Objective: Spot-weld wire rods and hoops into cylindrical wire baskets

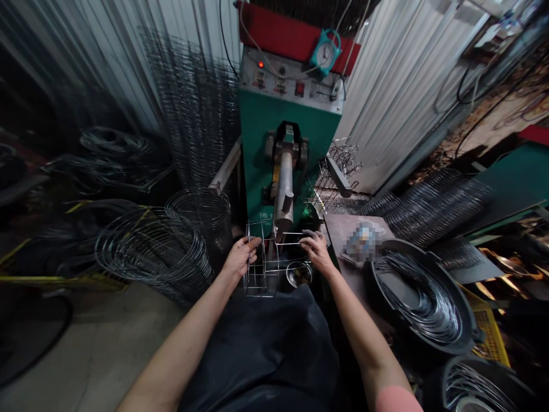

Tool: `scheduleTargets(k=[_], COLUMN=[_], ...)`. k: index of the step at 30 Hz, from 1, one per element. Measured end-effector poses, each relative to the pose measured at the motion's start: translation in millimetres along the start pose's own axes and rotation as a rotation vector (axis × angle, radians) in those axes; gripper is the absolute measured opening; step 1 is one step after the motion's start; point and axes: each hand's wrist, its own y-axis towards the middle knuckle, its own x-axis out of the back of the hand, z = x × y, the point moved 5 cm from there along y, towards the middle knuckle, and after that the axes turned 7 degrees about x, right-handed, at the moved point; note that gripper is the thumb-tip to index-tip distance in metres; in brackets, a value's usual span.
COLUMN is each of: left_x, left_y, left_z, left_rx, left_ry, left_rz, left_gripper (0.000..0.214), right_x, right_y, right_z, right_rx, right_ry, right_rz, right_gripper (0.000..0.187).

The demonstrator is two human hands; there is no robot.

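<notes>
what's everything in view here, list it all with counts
rectangular silver wire rack: 1, silver, between both hands
shallow round steel bowl: 1, silver, beside the rack
green metal machine with red top: 1, green and red, straight ahead
round dial gauge: 1, teal, on the machine's top
stacked wire racks: several, silver, right of the machine
coiled wire hoops: many, silver, left on the floor
round black tubs of wire hoops: 2, black, lower right
corrugated sheet wall: 1, white, behind the machine
black apron: 1, black, on the person
left hand: 1, gripping the rack
right hand: 1, gripping the rack
</notes>
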Motion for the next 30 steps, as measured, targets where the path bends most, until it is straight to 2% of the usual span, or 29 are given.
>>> scheduleTargets(k=[11, 15, 17, 20, 22, 24, 26, 28, 30], left_x=[1.1, 2.1, 5.4, 14.7, 23.6, 33.6, 36.0, 29.5, 21.6], left_y=[9.9, 7.9, -0.4, -22.9, -39.7, -54.2, -65.9, -75.4, -85.2], left_z=[0.8, -1.2, -0.4, 4.3, 8.3, 11.8, 12.8, 9.2, 2.0], left_rx=[0.034, 0.031, 0.029, 0.041, 0.059, 0.099, 0.137, 0.144, 0.119], left_ry=[0.003, 0.027, 0.052, 0.111, 0.148, 0.153, 0.135, 0.139, 0.191], left_rz=[-0.002, 0.006, 0.003, 0.010, -0.007, -0.098, -0.140, -0.078, 0.034], left_gripper=[0.039, 0.039, 0.038, 0.036, 0.033, 0.030, 0.025, 0.021, 0.030], right_x=[-1.8, 2.9, 11.3, 13.7, -3.7, -31.6, -53.6, -58.8, -46.7], right_y=[2.0, 3.1, -6.9, -45.7, -79.5, -110.4, -131.0, -136.3, -127.4], right_z=[-3.3, 5.7, 19.3, 56.4, 88.0, 119.3, 146.8, 164.1, 169.0], right_rx=[-0.016, -0.033, -0.063, -0.082, -0.084, -0.105, -0.109, -0.117, -0.148], right_ry=[0.017, -0.004, -0.044, -0.057, 0.037, 0.201, 0.380, 0.494, 0.537], right_rz=[0.003, -0.050, -0.138, -0.203, -0.091, 0.108, 0.265, 0.305, 0.207], right_gripper=[0.016, 0.014, 0.014, 0.024, 0.031, 0.037, 0.032, 0.025, 0.020])
